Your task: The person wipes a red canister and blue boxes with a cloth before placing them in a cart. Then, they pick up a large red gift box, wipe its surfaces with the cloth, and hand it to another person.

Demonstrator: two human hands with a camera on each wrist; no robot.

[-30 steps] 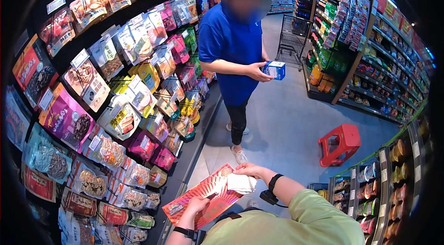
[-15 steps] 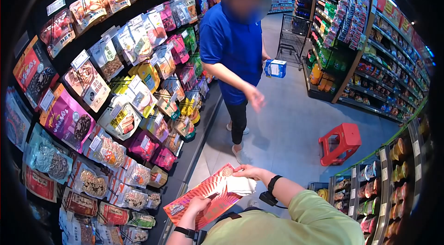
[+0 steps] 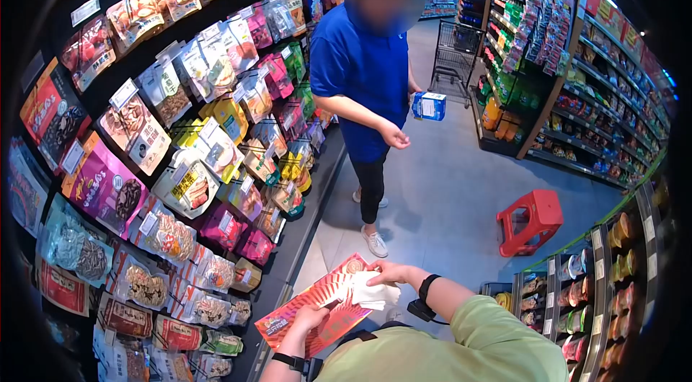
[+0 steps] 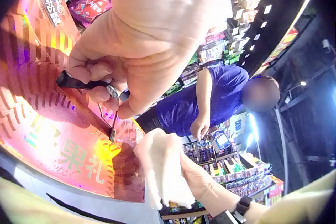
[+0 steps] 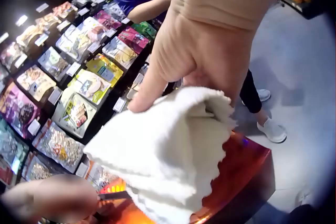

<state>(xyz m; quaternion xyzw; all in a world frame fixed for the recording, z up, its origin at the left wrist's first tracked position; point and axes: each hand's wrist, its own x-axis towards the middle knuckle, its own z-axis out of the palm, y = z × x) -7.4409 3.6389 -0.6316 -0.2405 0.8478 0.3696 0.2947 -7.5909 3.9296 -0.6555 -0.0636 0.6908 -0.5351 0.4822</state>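
Note:
A red gift box (image 3: 337, 324) with a shiny zigzag pattern is held in front of my body. My left hand (image 3: 310, 318) lies over its face. Seen from the left wrist, those fingers curl round its black handle (image 4: 73, 81). My right hand (image 3: 391, 273) pinches a folded white cloth (image 3: 369, 294) over the box's far right end. In the right wrist view the cloth (image 5: 163, 145) hangs in folds with a wavy edge, covering part of the box (image 5: 239, 169). The thumb and fingers are partly hidden behind it.
A person in a blue shirt (image 3: 360, 68) stands ahead, holding a blue box (image 3: 429, 106). Hanging snack bags (image 3: 137, 133) line the left wall. On the floor to the right is a red stool (image 3: 532, 220); a black shopping cart (image 3: 455, 54) stands farther back.
My right hand has shifted from the box's corner onto the cloth, which is now more spread. The other person has taken one hand off the blue box and holds it out lower.

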